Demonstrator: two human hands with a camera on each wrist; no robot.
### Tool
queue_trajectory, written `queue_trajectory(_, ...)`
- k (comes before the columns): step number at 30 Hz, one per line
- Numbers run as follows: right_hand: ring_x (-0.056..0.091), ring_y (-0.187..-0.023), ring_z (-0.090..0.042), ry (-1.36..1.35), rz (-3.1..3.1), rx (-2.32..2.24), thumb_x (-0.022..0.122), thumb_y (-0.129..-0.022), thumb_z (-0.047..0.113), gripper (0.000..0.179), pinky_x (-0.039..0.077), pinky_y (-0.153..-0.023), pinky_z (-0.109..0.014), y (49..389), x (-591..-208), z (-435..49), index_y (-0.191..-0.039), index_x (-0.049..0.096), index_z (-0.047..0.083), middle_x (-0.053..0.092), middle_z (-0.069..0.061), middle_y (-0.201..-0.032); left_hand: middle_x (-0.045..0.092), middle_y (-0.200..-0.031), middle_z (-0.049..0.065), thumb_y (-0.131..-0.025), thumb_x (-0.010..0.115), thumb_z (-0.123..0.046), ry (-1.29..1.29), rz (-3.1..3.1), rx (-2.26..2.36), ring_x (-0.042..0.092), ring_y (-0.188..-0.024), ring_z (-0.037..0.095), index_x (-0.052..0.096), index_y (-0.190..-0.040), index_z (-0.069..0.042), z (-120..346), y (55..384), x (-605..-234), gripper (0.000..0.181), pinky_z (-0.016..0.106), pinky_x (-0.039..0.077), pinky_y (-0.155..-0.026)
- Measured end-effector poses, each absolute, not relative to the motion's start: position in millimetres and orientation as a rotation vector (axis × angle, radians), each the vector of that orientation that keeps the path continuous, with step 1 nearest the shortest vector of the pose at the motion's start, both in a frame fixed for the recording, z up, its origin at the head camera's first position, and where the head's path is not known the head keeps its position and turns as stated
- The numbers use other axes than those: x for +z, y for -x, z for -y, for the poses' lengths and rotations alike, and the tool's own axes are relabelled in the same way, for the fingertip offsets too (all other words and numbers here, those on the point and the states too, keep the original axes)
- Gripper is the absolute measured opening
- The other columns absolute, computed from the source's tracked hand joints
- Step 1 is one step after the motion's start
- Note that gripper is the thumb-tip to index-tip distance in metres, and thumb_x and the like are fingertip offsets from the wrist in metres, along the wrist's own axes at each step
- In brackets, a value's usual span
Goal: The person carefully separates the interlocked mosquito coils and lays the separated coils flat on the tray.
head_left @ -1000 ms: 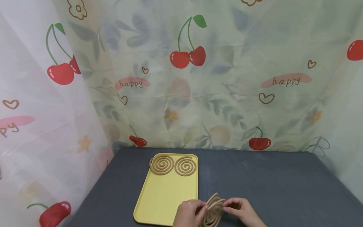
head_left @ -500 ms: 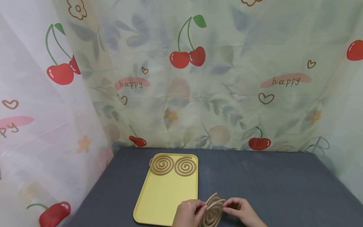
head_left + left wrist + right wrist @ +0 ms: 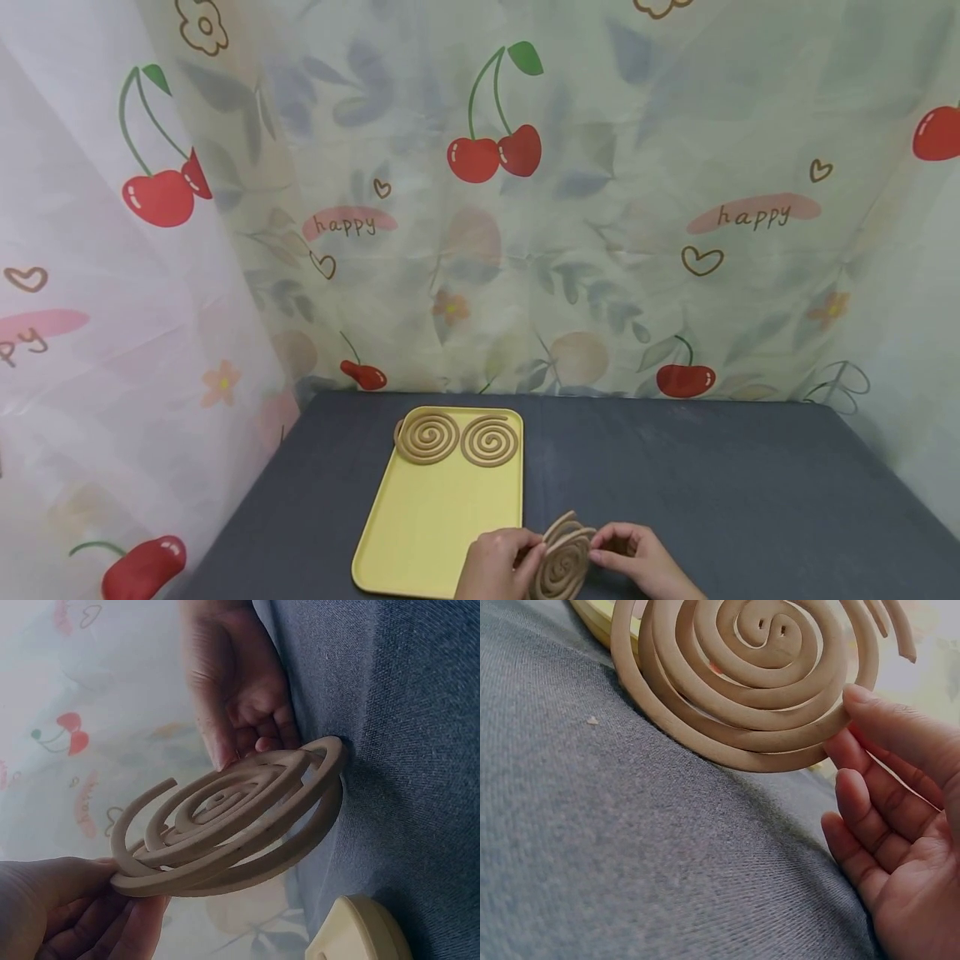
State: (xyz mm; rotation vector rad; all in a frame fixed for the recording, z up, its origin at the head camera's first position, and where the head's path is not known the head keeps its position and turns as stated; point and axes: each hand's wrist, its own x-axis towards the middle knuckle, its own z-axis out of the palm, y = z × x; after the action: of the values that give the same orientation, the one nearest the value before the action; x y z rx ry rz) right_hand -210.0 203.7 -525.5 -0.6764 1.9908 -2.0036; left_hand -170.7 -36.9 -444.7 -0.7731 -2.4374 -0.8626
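Two tan mosquito coils appear nested in a partly spread pair (image 3: 567,560), tilted up on edge near the front of the table. My left hand (image 3: 498,562) pinches its left rim between thumb and fingers. On the opposite rim, my right hand (image 3: 641,557) pinches with thumb and forefinger; the right wrist view shows its other fingers (image 3: 855,840) loosely bent below the coils. Gaps show between the turns in the left wrist view, where one coil end (image 3: 161,786) sticks out. Past the left hand lies a yellow tray (image 3: 442,517), its near right corner hidden by that hand.
Two flat mosquito coils lie side by side at the tray's far end: a left one (image 3: 427,437), overhanging the tray's left rim, and a right one (image 3: 490,441). Dark cloth (image 3: 720,492) covers the table. A printed curtain (image 3: 600,250) stands behind and at the sides.
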Motion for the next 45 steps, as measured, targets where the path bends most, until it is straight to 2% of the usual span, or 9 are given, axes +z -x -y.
queue_trajectory(5,0.058,-0.080,0.002,0.688,-1.937,-2.017,0.055,-0.091,0.003,0.018,0.048,-0.071,-0.017,209.9,-526.9,-205.3,-0.094,0.065,0.018,0.065,0.015,-0.087,0.066,-0.064,-0.009,-0.081,0.069,-0.016,0.763,2.488,-0.894,0.049,-0.057,-0.010,0.072,-0.077,-0.012,37.1,170.0,-443.2,0.006,0.004,0.036,-0.052)
queue_trajectory(9,0.059,-0.080,0.002,0.697,-1.928,-2.024,0.055,-0.090,0.002,0.020,0.048,-0.071,-0.017,209.8,-527.8,-206.3,-0.094,0.065,0.020,0.065,0.015,-0.087,0.066,-0.065,-0.008,-0.081,0.069,-0.016,0.759,2.498,-0.901,0.050,-0.057,-0.010,0.072,-0.077,-0.012,37.1,170.2,-443.7,0.006,0.004,0.037,-0.052)
queue_trajectory(17,0.061,-0.080,0.001,0.661,-1.958,-2.005,0.058,-0.089,0.003,0.012,0.051,-0.071,-0.018,209.7,-527.9,-207.4,-0.096,0.067,0.006,0.067,0.014,-0.087,0.067,-0.066,-0.008,-0.083,0.068,-0.017,0.729,2.537,-0.950,0.051,-0.057,-0.010,0.073,-0.079,-0.012,37.0,171.4,-444.7,0.008,0.004,0.038,-0.052)
queue_trajectory(20,0.061,-0.079,0.001,0.645,-1.983,-1.992,0.059,-0.089,0.003,0.012,0.051,-0.070,-0.018,209.4,-527.4,-206.9,-0.097,0.066,-0.002,0.067,0.014,-0.086,0.066,-0.065,-0.008,-0.083,0.068,-0.017,0.726,2.540,-0.955,0.050,-0.057,-0.009,0.072,-0.078,-0.012,37.6,171.9,-444.8,0.008,0.005,0.037,-0.051)
queue_trajectory(26,0.061,-0.078,0.001,0.647,-2.056,-1.952,0.059,-0.088,0.005,0.028,0.051,-0.069,-0.019,209.9,-528.3,-205.1,-0.099,0.055,-0.021,0.067,0.015,-0.085,0.066,-0.066,-0.008,-0.083,0.068,-0.016,0.743,2.492,-0.938,0.051,-0.058,-0.009,0.072,-0.077,-0.012,38.6,172.3,-445.4,0.008,0.005,0.038,-0.052)
queue_trajectory(32,0.062,-0.080,0.001,0.701,-2.035,-1.967,0.058,-0.089,0.003,0.023,0.051,-0.070,-0.018,210.0,-527.2,-203.9,-0.098,0.058,-0.017,0.068,0.015,-0.087,0.068,-0.067,-0.006,-0.082,0.068,-0.015,0.743,2.480,-0.952,0.054,-0.059,-0.007,0.072,-0.077,-0.011,38.8,172.6,-445.3,0.008,0.005,0.040,-0.053)
queue_trajectory(35,0.062,-0.083,0.001,0.713,-1.959,-1.990,0.056,-0.090,0.002,0.015,0.051,-0.073,-0.017,210.3,-526.8,-204.1,-0.099,0.065,-0.007,0.068,0.014,-0.090,0.068,-0.068,-0.006,-0.082,0.068,-0.015,0.740,2.486,-0.958,0.055,-0.059,-0.007,0.072,-0.077,-0.011,38.9,172.5,-444.7,0.007,0.005,0.040,-0.053)
queue_trajectory(39,0.062,-0.084,0.001,0.723,-1.896,-2.000,0.055,-0.090,0.003,0.016,0.050,-0.074,-0.017,210.6,-527.0,-204.6,-0.099,0.068,0.007,0.069,0.014,-0.091,0.068,-0.067,-0.006,-0.082,0.068,-0.015,0.743,2.490,-0.959,0.054,-0.059,-0.007,0.072,-0.078,-0.010,39.0,172.2,-444.1,0.008,0.006,0.040,-0.053)
queue_trajectory(45,0.061,-0.083,0.001,0.767,-1.894,-1.996,0.054,-0.091,0.002,0.014,0.050,-0.074,-0.017,210.8,-528.0,-205.1,-0.098,0.065,-0.001,0.068,0.014,-0.091,0.068,-0.067,-0.006,-0.082,0.068,-0.015,0.742,2.505,-0.954,0.054,-0.059,-0.007,0.072,-0.078,-0.010,39.3,172.0,-443.7,0.007,0.006,0.040,-0.053)
